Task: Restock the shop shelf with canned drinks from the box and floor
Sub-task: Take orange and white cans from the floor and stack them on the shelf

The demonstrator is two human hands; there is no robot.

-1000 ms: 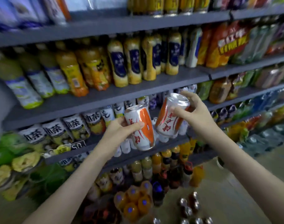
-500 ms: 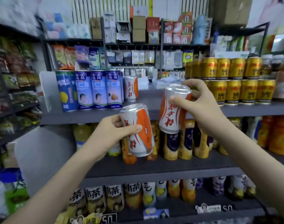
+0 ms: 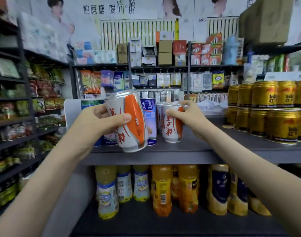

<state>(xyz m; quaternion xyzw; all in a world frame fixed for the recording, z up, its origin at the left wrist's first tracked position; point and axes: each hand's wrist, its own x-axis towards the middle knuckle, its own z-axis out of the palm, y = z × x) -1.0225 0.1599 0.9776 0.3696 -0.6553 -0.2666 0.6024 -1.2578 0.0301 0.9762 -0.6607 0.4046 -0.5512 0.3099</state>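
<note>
Grey top shelf: I am seeing it running across the middle of the head view, carrying cans on its board.
Gold cans: they are standing two layers high at the right end of the top shelf.
Bottled drinks: yellow and orange ones are lining the shelf below.
Blue-and-white cans: they are standing at the left of the top shelf, partly hiding behind the raised can.
Left hand: it is gripping a white-and-orange can, thumb across the front and fingers curled round behind.
Left can: it is tilting, top leaning left, hanging in front of the shelf edge.
Right hand: it is wrapping the second can from the right, thumb on its front.
Right can: it is standing upright with its base at the shelf board, just in front of another can of the same kind; I cannot tell whether it is resting fully.
</note>
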